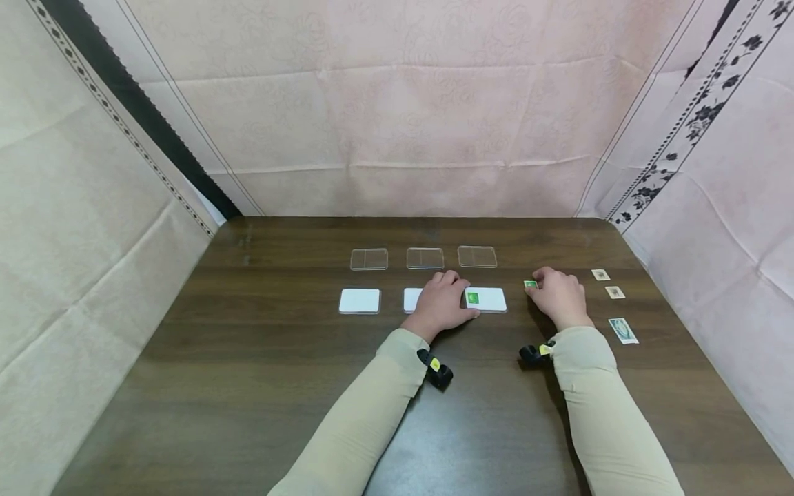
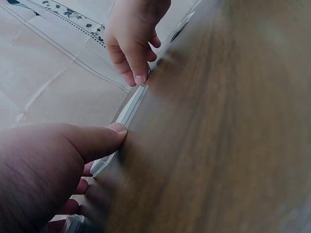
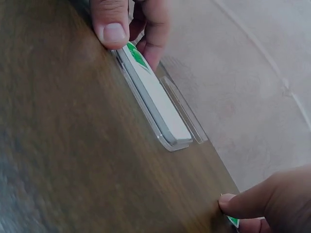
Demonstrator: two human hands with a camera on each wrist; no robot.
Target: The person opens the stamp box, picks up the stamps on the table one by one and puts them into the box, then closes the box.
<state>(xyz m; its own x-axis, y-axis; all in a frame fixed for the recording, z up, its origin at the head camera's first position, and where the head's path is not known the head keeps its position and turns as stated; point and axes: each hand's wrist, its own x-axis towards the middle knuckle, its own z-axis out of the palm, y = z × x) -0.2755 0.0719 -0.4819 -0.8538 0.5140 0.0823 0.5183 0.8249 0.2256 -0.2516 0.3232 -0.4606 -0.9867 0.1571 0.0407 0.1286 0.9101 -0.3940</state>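
My left hand (image 1: 440, 300) holds the left end of a white slab with rounded corners (image 1: 493, 301), its thumb on the near edge and fingers at the far side. That slab sits in a clear plastic tray (image 3: 167, 144), and a green stamp-like piece (image 1: 473, 297) lies on top near the fingers. To the right, my right hand (image 1: 560, 296) pinches a small green piece with a white border (image 1: 530, 283) between thumb and fingers, low over the table. Partly behind my left hand is another white slab (image 1: 411, 299).
A third white slab (image 1: 360, 301) lies at the left of the row. Behind it are clear plastic covers (image 1: 369, 259). On the right lie small stamp-like pieces (image 1: 615, 292) and a larger bluish one (image 1: 623, 331). Pale cloth (image 1: 397, 117) hangs behind the wooden table (image 1: 279, 386).
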